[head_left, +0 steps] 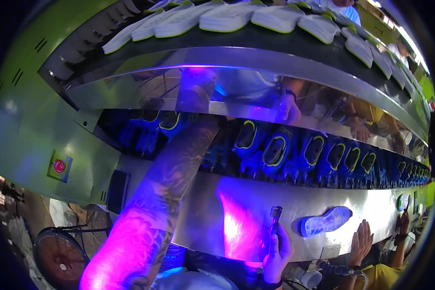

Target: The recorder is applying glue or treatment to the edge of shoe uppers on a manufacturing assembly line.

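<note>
Leftward, the left arm (pixel 159 188) reaches up to a row of yellow-rimmed shoes (pixel 275 151), its left hand (pixel 221 123) too shadowed to tell how it grips. Next, the right hand (pixel 279 249) pinches a small tool (pixel 275 215) upright by the metal bench (pixel 198 212), where a pale sole-shaped piece (pixel 326 221) lies near a co-worker's hand (pixel 361 241).

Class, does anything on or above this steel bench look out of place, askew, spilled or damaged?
One mild oddity: a pale bluish sole-shaped piece lies alone and slanted on the shiny steel bench, right of the person's right hand, whereas the white soles with yellow-green edges sit in a row. No spill or damage shows.
</note>
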The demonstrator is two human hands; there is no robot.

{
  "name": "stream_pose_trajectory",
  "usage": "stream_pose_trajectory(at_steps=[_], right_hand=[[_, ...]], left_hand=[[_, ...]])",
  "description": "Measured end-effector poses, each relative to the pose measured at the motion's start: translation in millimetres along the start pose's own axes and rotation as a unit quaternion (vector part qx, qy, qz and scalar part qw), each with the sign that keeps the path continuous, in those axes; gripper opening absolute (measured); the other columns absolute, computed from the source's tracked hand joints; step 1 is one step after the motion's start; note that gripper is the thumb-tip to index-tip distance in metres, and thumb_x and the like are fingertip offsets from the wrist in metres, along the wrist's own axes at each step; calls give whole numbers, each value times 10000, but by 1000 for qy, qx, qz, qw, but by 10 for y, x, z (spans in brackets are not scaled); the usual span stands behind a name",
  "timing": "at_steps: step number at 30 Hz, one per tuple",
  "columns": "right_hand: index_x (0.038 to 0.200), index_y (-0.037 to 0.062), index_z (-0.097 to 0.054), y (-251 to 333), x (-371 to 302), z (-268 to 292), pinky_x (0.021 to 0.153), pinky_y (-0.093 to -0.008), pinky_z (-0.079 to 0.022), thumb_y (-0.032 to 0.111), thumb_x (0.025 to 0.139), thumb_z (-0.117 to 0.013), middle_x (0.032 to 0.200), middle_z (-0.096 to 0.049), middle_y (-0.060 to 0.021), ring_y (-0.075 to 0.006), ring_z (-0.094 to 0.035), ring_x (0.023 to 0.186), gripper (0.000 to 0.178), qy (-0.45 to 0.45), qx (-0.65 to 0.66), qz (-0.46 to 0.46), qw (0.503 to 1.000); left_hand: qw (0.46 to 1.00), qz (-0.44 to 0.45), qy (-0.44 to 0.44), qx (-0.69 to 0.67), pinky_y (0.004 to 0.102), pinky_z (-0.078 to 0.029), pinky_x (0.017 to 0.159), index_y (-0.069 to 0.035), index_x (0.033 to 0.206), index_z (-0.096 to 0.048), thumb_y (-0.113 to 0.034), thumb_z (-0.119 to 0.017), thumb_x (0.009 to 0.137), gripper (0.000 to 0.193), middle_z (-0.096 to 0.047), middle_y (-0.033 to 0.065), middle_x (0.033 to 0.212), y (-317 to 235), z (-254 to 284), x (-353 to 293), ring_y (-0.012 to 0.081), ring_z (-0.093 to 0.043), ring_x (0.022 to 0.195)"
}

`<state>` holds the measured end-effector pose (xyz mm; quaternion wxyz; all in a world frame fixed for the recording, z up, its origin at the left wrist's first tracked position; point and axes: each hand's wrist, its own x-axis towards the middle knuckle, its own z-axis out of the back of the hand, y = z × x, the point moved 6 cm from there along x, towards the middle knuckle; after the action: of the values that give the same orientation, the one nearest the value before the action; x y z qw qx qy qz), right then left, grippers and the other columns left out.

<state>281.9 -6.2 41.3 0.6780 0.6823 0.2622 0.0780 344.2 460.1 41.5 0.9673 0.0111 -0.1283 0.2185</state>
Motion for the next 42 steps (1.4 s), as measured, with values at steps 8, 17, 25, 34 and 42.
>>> stream_pose_trajectory(at_steps=[8,17,25,34,42], right_hand=[[1322,-48,-636,-101,-52,149,848,-322,-527,201,1014,-665,1087,-717,-94,-163,-668,973,397,1,-72,33,997],[1303,-38,-644,297,-383,-391,844,-304,-542,205,1011,-674,1097,-717,-97,-161,-671,978,381,93,-206,157,961],[1213,50,-726,174,-839,-1143,830,-315,-538,126,957,-701,1085,-724,-131,-216,-705,958,268,205,-318,232,896],[1252,33,-701,119,-782,-1394,728,-291,-516,78,958,-663,1012,-712,-109,-140,-653,802,299,226,-343,174,895],[1253,14,-710,47,-969,-1282,747,-279,-526,100,975,-655,943,-734,-96,-121,-673,823,296,245,-263,-7,933]], left_hand=[[989,-7,150,13,535,-472,1008,19,1279,-594,-457,-701,803,681,-648,263,1178,-445,556,-332,439,-627,1091],[967,2,-146,-210,494,-434,1089,89,1408,-406,-219,-892,672,934,-487,275,1369,-977,2322,-3300,414,-520,1283],[918,-147,-139,-342,555,-432,1082,-184,1532,-329,-245,-832,808,884,-458,160,1450,-1423,1570,-4945,374,-560,1291],[915,-179,-242,-270,455,-302,1217,-279,1501,-421,-387,-560,1023,509,-526,-21,1535,-1612,1562,-5390,207,-517,1410],[902,-215,-246,-283,451,-257,1233,-248,1466,-482,-391,-467,1065,426,-486,-4,1566,-1567,1640,-5282,195,-431,1471]])
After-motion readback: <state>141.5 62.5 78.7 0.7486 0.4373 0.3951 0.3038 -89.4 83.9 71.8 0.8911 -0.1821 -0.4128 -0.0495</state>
